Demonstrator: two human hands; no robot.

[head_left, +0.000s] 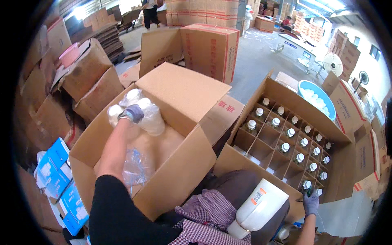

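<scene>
My left hand [133, 114], in a grey glove, reaches into an open cardboard box [171, 179] on the left. Its fingers are curled on a group of white bottles [152, 119] in clear plastic. Loose clear plastic film [136, 167] lies nearer in that box. At the near edge of the divided carton [253, 161], my gloved right hand [311, 204] has its fingers closed about a white-capped bottle [318, 191], whose body is mostly hidden. Several clear bottles with white caps stand upright in the carton's cells; some near-left cells hold none. A white bottle-shaped container [261, 206] lies across my lap.
A blue tub [316, 98] of white pieces stands behind the divided carton. Blue printed packages [55, 167] lie at the left. Cartons [210, 51] stand behind the boxes, with a pink basin [69, 55] on worn ones. A person [151, 14] is in the background, near stacked cardboard.
</scene>
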